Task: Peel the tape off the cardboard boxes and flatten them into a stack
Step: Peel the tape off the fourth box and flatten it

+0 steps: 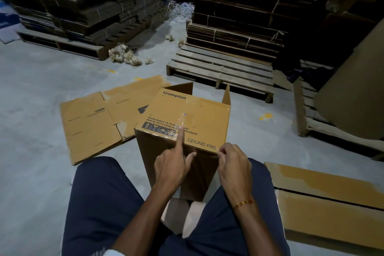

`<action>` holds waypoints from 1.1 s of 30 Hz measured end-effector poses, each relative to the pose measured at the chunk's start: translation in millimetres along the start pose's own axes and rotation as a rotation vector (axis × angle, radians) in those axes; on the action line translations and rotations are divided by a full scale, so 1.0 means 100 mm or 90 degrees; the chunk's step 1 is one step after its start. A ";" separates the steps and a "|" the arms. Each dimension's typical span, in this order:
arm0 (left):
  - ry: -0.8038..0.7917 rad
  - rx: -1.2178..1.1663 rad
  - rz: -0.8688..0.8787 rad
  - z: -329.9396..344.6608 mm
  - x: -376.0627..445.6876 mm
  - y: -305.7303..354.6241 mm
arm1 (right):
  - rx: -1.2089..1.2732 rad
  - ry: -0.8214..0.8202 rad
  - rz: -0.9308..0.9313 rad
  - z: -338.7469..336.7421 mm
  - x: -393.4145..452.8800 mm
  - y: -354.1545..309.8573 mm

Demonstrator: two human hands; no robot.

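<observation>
Ceiling-fan box stands on the floor between my knees, printed panel up, far flaps open. Clear tape runs across that panel and over the near edge; it shows only as glare, so its full run is hard to trace.

My left hand: index finger straight, pressing down on the tape strip, thumb out against the box's near face, other fingers curled under, holding nothing. My right hand: fingers together in a pinch at the near right corner, on what looks like a lifted tape end; too thin and clear to be sure.

Handling guess: the box is empty and light, so it will slide or tip if I pull without bracing it, which is why the left finger stays down. The cardboard is stiff, but the printed skin may tear off with the tape. The tape is thin and stretchy and probably snaps if yanked, so grip close to the peel line and pull low along the panel.

Flattened box lies on the floor to the left, touching this box's far left side. More flat cardboard by my right knee. Pallet beyond.
</observation>
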State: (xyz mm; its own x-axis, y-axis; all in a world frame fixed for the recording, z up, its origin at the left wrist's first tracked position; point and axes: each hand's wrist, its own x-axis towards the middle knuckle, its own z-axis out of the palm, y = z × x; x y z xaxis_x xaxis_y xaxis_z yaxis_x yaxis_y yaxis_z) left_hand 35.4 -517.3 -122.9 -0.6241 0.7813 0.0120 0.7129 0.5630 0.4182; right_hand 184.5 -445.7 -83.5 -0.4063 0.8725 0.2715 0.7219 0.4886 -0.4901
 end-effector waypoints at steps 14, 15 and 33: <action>-0.012 0.047 -0.009 -0.08 0.00 0.11 | 0.005 -0.024 -0.089 -0.06 -0.16 -0.19; -0.021 0.029 -0.010 -0.09 0.01 0.11 | 0.056 -0.031 -0.074 -0.06 -0.15 -0.22; -0.107 -0.816 -0.255 -0.54 -0.44 0.41 | 0.264 0.027 -0.032 -0.17 -0.23 -0.10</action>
State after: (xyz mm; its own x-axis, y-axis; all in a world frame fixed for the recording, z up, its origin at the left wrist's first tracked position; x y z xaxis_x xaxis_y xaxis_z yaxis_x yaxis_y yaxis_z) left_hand 74.4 -543.0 -57.6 -0.6051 0.6991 -0.3810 -0.3619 0.1848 0.9137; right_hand 196.2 -470.2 -71.0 -0.4061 0.8512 0.3326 0.4122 0.4954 -0.7646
